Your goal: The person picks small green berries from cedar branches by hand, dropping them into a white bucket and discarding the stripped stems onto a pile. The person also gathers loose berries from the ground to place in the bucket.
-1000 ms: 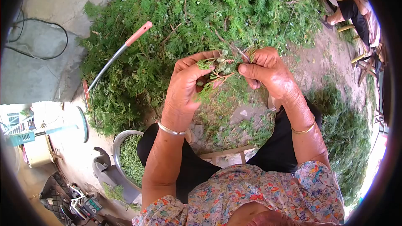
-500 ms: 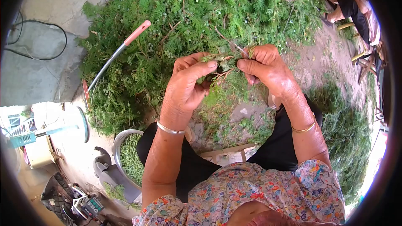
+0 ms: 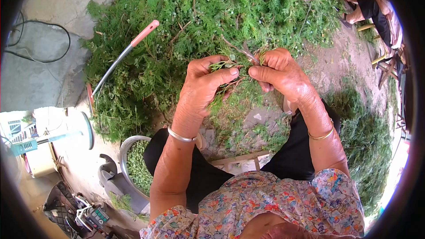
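Observation:
Both hands are raised in front of my lap, close together over a pile of cut cypress branches. My left hand (image 3: 204, 82) is closed, thumb against fingers, around small green leafy shoots. My right hand (image 3: 285, 74) pinches a cypress branch (image 3: 246, 53) whose bare brown stem points up and left. The shoots and the branch meet between the two thumbs; whether they are joined there is hidden by the fingers. Beyond the hands spreads the pile of cypress branches (image 3: 203, 17), dotted with small pale-green cones.
By my left knee a metal basin (image 3: 125, 161) holds many green cones. A tool with a pink handle (image 3: 145, 33) leans on the pile's left side. A fan (image 3: 86, 130) lies at left. A seated person (image 3: 374, 15) is at upper right, near wooden stools (image 3: 386, 68).
My left hand has shifted slightly right and turned, and the leafy shoots below the fingers show less. The branch's bare stem shows more beside my right hand, which has moved little.

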Tool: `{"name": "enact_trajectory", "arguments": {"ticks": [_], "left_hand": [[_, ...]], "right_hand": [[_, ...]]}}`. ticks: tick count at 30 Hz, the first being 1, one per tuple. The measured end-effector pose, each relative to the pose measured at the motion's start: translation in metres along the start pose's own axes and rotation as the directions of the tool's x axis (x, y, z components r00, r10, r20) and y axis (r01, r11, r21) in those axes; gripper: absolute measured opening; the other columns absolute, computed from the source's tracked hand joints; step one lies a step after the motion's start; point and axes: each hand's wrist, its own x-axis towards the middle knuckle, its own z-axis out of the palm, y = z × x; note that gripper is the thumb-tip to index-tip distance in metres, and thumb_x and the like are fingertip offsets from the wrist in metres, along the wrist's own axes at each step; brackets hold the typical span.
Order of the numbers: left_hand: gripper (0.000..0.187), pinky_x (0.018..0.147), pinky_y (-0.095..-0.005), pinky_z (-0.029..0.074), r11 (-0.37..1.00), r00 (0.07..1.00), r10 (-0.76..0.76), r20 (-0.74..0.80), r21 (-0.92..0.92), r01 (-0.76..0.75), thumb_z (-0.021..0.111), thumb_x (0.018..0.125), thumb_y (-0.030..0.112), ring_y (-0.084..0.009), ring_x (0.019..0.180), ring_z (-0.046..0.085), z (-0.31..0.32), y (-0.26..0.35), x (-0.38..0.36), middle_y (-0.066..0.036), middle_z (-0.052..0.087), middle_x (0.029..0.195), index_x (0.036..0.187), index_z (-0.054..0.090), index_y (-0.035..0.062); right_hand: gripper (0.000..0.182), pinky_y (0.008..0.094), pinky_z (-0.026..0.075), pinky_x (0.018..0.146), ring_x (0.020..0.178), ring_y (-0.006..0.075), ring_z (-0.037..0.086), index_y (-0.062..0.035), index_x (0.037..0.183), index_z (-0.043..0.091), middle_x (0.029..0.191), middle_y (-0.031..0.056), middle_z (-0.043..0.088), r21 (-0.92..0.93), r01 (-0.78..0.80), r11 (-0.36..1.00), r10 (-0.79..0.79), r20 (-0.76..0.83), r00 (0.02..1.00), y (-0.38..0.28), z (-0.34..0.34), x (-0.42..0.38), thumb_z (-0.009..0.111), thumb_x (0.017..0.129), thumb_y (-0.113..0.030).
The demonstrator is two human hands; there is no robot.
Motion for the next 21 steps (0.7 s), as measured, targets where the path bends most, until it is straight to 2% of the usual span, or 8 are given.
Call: {"name": "enact_trajectory", "arguments": {"ticks": [6,9,15,17,18,19,20,21], "left_hand": [[0.028,0.042,-0.0228,0.04,0.996,0.994,0.093,0.061,0.007,-0.093,0.069,0.074,0.002,-0.0096,0.053,0.053,-0.003,-0.004,0.004,-0.008,0.061,0.069,0.095,0.056,-0.0094],[0.027,0.042,-0.0225,0.04,0.998,0.999,0.047,0.017,0.039,-0.048,0.069,0.073,-0.001,-0.0096,0.051,0.052,-0.002,-0.001,0.002,-0.008,0.061,0.068,0.095,0.057,-0.0096],[0.024,0.039,-0.0234,0.039,0.983,0.982,0.164,-0.09,0.098,-0.156,0.064,0.073,-0.004,-0.0112,0.046,0.051,0.0,-0.009,0.007,-0.01,0.062,0.067,0.095,0.058,-0.0109],[0.019,0.038,-0.0225,0.039,0.885,0.926,0.31,-0.217,0.422,-0.197,0.063,0.075,-0.005,-0.0113,0.046,0.051,-0.007,-0.014,0.014,-0.009,0.062,0.068,0.093,0.061,-0.0072],[0.013,0.038,-0.0214,0.038,0.932,0.909,0.313,-0.276,0.273,-0.238,0.06,0.078,-0.005,-0.0101,0.045,0.05,-0.017,-0.013,0.019,-0.009,0.06,0.066,0.09,0.06,-0.008],[0.008,0.037,-0.0203,0.037,0.952,0.89,0.307,-0.337,0.119,-0.283,0.057,0.081,-0.004,-0.0089,0.044,0.048,-0.026,-0.007,0.021,-0.008,0.058,0.064,0.087,0.06,-0.0088],[0.009,0.036,-0.0212,0.036,0.97,0.896,0.211,-0.391,-0.026,-0.24,0.056,0.083,0.001,-0.01,0.048,0.05,-0.029,-0.001,0.02,-0.009,0.059,0.067,0.088,0.06,-0.0057],[0.009,0.036,-0.0212,0.036,0.97,0.897,0.215,-0.387,-0.022,-0.242,0.056,0.083,0.001,-0.01,0.048,0.05,-0.032,0.005,0.018,-0.009,0.059,0.067,0.088,0.06,-0.0057]], "right_hand": [[0.02,0.0233,0.039,0.044,0.047,0.0066,0.049,0.0003,0.069,0.06,0.052,0.001,0.052,-0.06,0.03,0.998,-0.03,0.004,1.0,0.003,0.001,0.001,0.062,0.085,-0.013],[0.02,0.0236,0.038,0.043,0.047,0.0064,0.048,0.0002,0.069,0.06,0.051,0.0013,0.052,-0.05,0.027,0.998,-0.026,0.011,1.0,0.005,0.0,0.0,0.061,0.084,-0.012],[0.02,0.0237,0.035,0.041,0.044,0.0058,0.044,-0.0004,0.065,0.059,0.049,0.0007,0.051,-0.12,0.096,0.988,-0.108,-0.102,0.989,0.002,0.011,0.003,0.06,0.084,-0.009],[0.022,0.0236,0.033,0.04,0.043,0.0055,0.043,-0.001,0.063,0.057,0.049,0.0004,0.051,-0.017,0.068,0.998,-0.07,-0.139,0.988,0.004,0.01,0.0,0.06,0.084,-0.007],[0.024,0.0235,0.032,0.039,0.042,0.0051,0.042,-0.0017,0.06,0.055,0.048,0.0001,0.05,0.087,0.043,0.995,-0.028,-0.169,0.985,0.005,0.008,0.0,0.06,0.084,-0.006],[0.024,0.0235,0.032,0.039,0.042,0.0051,0.042,-0.0017,0.06,0.055,0.048,0.0001,0.05,0.085,0.042,0.995,-0.028,-0.16,0.987,0.007,0.006,0.0,0.06,0.084,-0.006],[0.026,0.0231,0.031,0.039,0.042,0.0051,0.042,-0.0024,0.059,0.053,0.048,0.0001,0.049,0.134,0.111,0.985,-0.079,-0.219,0.973,0.008,0.003,0.0,0.06,0.083,-0.005],[0.028,0.0227,0.03,0.038,0.042,0.0052,0.041,-0.003,0.057,0.05,0.048,0.0001,0.048,0.179,0.183,0.967,-0.127,-0.285,0.95,0.009,-0.001,0.0,0.061,0.083,-0.004]]}}
